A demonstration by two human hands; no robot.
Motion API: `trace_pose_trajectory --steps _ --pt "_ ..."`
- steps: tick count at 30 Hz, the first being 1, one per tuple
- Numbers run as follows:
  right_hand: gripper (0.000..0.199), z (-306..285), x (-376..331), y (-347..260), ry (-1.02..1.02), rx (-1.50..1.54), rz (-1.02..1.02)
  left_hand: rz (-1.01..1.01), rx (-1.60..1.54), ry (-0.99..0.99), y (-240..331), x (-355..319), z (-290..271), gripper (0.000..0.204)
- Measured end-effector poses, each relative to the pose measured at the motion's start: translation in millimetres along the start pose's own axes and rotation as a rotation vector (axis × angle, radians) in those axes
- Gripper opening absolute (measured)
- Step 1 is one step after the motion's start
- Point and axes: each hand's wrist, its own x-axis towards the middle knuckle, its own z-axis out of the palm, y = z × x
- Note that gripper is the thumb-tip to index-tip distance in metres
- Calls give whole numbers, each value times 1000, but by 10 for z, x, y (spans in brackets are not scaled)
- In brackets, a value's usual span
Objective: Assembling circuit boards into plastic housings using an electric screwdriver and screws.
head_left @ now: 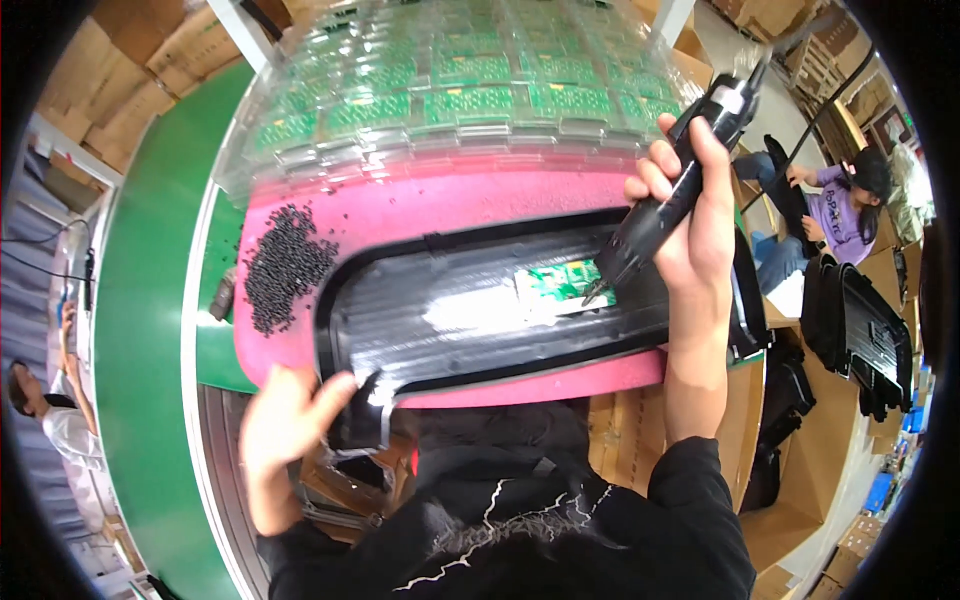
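My right hand (690, 190) is wrapped round a black electric screwdriver (655, 220), held at a slant. The bit points down to the right part of a green circuit board (555, 287); whether it touches a screw cannot be made out. That board lies inside a long black plastic housing (400, 300) with rounded ends and a raised rim. Beside the housing's near left corner is my left hand (290, 415), blurred by motion, with the thumb apart from the fingers and nothing visible in it. A pile of small black screws (285, 270) lies on the pink mat (450, 205) left of the housing.
Stacked clear trays of green boards (470, 105) stand behind the mat. A green surface (150, 300) runs along the left. More black housings (860, 330) are at the right, near a seated person (840, 210). Another person (70, 425) is at far left.
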Motion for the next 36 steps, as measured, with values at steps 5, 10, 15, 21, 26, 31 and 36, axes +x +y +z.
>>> trace_pose_trajectory --steps 5,10,15,21,26,31,36 --pt "11 -145 35 -4 224 -39 -57 96 -833 -326 -185 -449 818 42" --pt "43 48 -284 84 164 -157 -95 78 -1787 -345 318 -514 1301 78" --pt "49 191 -585 -666 176 -1114 -543 259 -2212 156 263 -699 914 85" --pt "28 -1426 -784 -2608 425 -1455 -858 427 -1993 984 -594 -854 369 64" --pt "45 -2652 -1353 -3528 693 -2634 -592 317 -1825 1246 -795 -950 155 72" --pt "35 -3638 -2045 -3981 673 -2485 -225 311 -1973 1181 -964 -974 -87 68" --pt "30 -3653 -2331 -3757 609 -2273 -334 372 -1957 1409 -1606 -963 -6 65"
